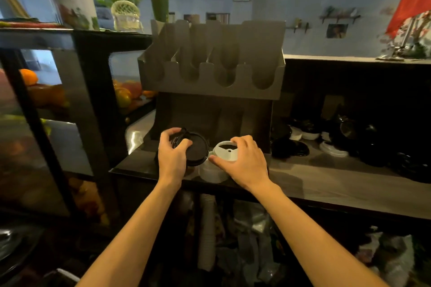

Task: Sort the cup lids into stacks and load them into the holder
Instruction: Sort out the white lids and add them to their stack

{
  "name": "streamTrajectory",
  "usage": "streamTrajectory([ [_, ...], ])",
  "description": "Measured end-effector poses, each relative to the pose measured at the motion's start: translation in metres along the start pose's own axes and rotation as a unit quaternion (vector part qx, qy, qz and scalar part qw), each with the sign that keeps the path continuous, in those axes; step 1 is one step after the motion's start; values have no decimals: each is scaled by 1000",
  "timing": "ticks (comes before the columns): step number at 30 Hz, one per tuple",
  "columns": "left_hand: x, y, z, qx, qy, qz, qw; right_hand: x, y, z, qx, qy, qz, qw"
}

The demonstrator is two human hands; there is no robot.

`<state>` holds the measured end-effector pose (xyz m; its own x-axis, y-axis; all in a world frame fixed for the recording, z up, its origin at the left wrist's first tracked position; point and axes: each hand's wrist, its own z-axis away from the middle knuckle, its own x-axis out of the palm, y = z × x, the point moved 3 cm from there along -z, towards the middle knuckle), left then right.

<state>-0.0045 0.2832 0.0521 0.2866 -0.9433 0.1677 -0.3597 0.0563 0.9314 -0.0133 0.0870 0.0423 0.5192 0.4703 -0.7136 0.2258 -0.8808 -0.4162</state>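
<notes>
My left hand [173, 150] grips a black lid [198, 150], my right hand [243, 161] a white lid [225, 151], at the bench [326, 182] edge (holder [210, 72] just beyond them).

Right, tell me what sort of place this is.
Probably a café or drinks-bar counter: a slotted cup-and-lid holder, loose black and white cup lids on the shelf, and fruit in the glass case alongside.

Dark counter [338, 182]: grey lid holder [210, 72] at back, white lid stack [212, 173] at front edge, loose lids [331, 150] piled right.
</notes>
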Motion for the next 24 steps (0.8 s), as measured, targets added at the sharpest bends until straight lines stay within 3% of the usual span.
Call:
streamTrajectory([
  [10,-24,-12,-13,-18,22,-2,1000,26,-25,-7,-13,-47,92,995],
  [15,-25,-18,-18,-22,20,-1,1000,32,-25,-3,-33,-113,92,989],
  [20,-25,-21,-21,-26,10,-1,1000,28,-23,-3,-36,-90,114,989],
  [24,-25,-23,-22,-29,-3,2,1000,22,-24,-3,-32,-117,153,981],
])
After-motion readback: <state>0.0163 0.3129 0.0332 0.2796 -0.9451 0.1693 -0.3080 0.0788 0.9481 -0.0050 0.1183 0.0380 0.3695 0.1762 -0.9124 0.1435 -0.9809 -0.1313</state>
